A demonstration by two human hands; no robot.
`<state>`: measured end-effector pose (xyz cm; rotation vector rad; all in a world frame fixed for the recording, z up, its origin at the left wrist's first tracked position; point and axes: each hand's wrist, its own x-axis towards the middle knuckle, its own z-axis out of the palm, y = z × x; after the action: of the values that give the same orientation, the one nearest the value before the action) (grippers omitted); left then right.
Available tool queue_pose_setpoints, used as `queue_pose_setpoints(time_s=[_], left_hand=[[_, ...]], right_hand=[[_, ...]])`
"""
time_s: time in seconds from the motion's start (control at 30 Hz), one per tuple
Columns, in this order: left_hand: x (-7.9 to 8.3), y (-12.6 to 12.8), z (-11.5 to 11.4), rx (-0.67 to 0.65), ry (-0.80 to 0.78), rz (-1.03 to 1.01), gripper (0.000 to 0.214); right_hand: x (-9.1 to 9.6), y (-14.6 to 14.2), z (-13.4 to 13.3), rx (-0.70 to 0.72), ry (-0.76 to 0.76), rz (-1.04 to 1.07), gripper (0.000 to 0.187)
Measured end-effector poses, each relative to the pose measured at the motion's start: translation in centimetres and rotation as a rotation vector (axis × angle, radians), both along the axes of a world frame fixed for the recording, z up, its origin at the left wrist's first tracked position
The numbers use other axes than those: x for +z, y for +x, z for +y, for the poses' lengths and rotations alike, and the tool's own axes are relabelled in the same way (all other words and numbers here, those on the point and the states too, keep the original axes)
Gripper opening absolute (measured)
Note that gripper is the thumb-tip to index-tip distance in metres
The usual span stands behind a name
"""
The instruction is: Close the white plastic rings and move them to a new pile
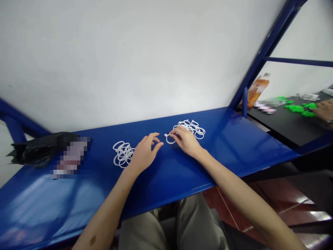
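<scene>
Between the thumb and fingers of my right hand point(186, 139) is a white plastic ring point(170, 140) with a small knob on its rim. Just behind that hand lies a loose pile of similar white rings point(194, 126), partly covered by the fingers. My left hand point(145, 151) hovers to the left of the held ring, thumb and fingers apart with nothing between them. A second pile of white rings point(122, 154) rests beside the left wrist, its right side hidden behind that hand.
The blue table point(166, 187) meets a white wall at the back. On the left lie a black plastic bag point(39, 149) and a blurred-out packet point(71, 158). Beyond the blue frame at right, a co-worker's hand point(325, 110) touches green pieces point(299, 108) near an orange bottle point(257, 91).
</scene>
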<state>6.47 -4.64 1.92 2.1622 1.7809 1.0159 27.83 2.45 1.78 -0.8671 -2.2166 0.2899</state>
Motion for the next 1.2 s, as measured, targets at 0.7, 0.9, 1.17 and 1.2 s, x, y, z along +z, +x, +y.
queue_pose_setpoints(time_s=[0.7,0.9,1.17,1.2], left_hand=[[0.7,-2.2,-0.4,0.221,-0.217,0.429,0.028],[0.8,-2.7,-0.6,0.303,-0.204,0.575,0.033],[0.9,-3.3,0.2,0.154,-0.138,0.241,0.027],[1.1,-3.7,0.3,0.184,-0.108,0.228,0.029]], right_hand=[[1.1,5.7,3.1,-0.805,-0.151,-0.317,0.023],[1.4,5.1,2.8,-0.762,-0.035,-0.222,0.02],[0.3,1.8,1.4,-0.286,0.105,-0.159,0.015],[0.1,1.5,1.3,-0.252,0.096,-0.162,0.014]])
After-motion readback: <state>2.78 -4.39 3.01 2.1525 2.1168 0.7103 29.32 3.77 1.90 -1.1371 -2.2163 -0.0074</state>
